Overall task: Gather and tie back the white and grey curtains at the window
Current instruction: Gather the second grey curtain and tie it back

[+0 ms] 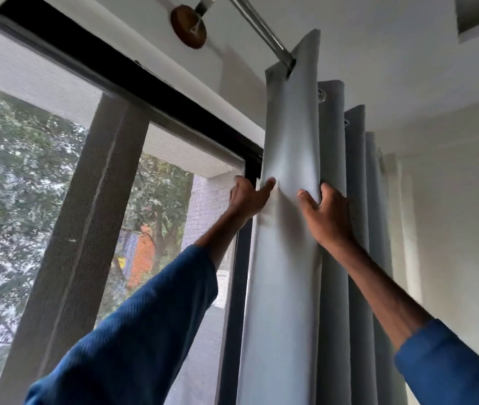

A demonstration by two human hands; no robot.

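A grey curtain (290, 135) hangs in gathered folds from a metal rod (258, 27) at the right of the window. My left hand (248, 198) grips the left edge of the front fold, thumb on its face and fingers hidden behind. My right hand (324, 210) holds the same fold's right edge, thumb in front and fingers tucked into the crease. A white curtain (399, 182) shows as a pale strip behind the grey folds at the far right. Both arms wear blue sleeves.
A black-framed window (133, 68) with a mesh screen (42, 92) fills the left, trees outside. A round brown rod bracket (188, 26) sits on the wall above. The white wall (460, 200) lies to the right.
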